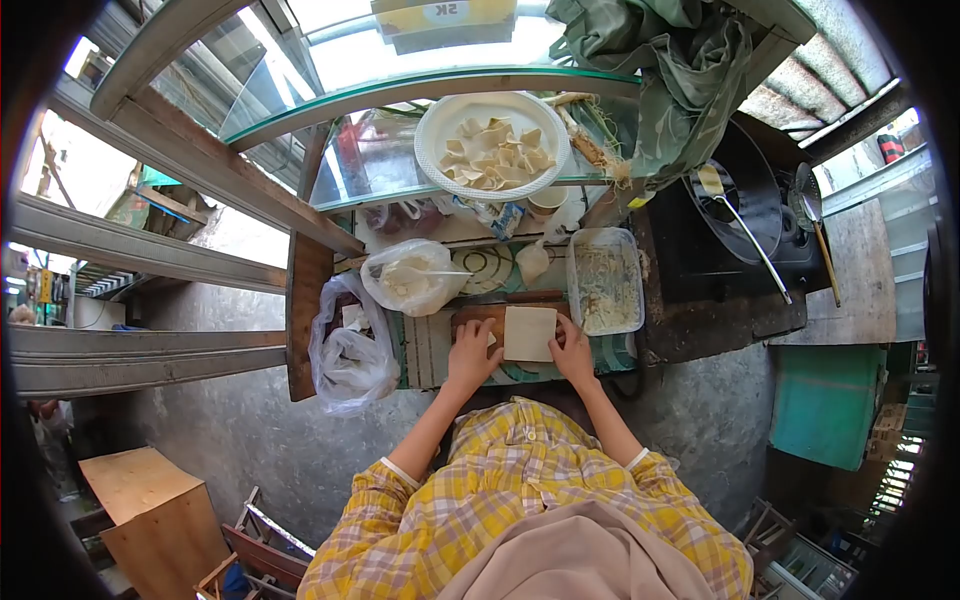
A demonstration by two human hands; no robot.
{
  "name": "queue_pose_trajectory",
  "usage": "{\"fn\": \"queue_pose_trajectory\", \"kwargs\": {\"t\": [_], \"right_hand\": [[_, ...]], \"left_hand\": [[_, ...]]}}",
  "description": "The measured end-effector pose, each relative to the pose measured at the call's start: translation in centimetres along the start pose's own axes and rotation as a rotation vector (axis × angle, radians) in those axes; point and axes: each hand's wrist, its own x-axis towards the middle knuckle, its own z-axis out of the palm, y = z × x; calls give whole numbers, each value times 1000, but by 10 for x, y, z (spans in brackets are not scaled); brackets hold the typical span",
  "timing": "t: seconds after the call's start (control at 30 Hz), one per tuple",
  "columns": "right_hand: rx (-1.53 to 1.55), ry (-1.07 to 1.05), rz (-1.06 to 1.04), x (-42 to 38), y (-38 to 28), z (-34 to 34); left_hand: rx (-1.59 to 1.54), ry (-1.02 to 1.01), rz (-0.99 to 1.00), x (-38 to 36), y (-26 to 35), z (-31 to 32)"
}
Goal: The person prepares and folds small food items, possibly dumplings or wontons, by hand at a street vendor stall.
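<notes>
A square, pale dough wrapper (530, 334) lies flat on a brown wooden board (466, 317) in front of me. My right hand (572, 352) is at its right edge, thumb and fingers closed on the sheet's side. To the left of the wrapper, my left hand (473, 355) rests on the board with its fingers apart. A small pale bit shows by the left thumb. Close by on the left, a plastic bag (415, 300) has a white spoon (440, 272) lying in its pale contents. Beyond my right hand stands a clear plastic container (606, 315) with pale residue inside.
Folded dough pieces (497, 155) fill a white plate (432, 160) on the glass shelf above. At right, a wok (735, 235) with a spatula (755, 240) sits on the stove, a skimmer (818, 225) beside it. Another plastic bag (350, 365) hangs at the counter's left end.
</notes>
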Motion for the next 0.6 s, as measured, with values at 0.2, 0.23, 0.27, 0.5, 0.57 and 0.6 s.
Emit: {"fn": "queue_pose_trajectory", "kwargs": {"t": [0.2, 0.23, 0.27, 0.5, 0.57, 0.6], "right_hand": [[-114, 231, -116, 8, -7, 19], [-104, 197, -121, 10, -6, 18], [-92, 159, -127, 12, -7, 18], [-142, 225, -364, 39, -40, 14], [-283, 220, -455, 60, -42, 20], [-355, 218, -498, 68, -42, 22]], "left_hand": [[185, 54, 271, 4, -23, 14], [206, 77, 263, 4, -30, 18], [229, 98, 253, 4, -38, 21], [181, 221, 134, -1, -48, 6], [189, 236, 173, 0, -43, 6], [192, 242, 195, 0, -38, 7]]}}
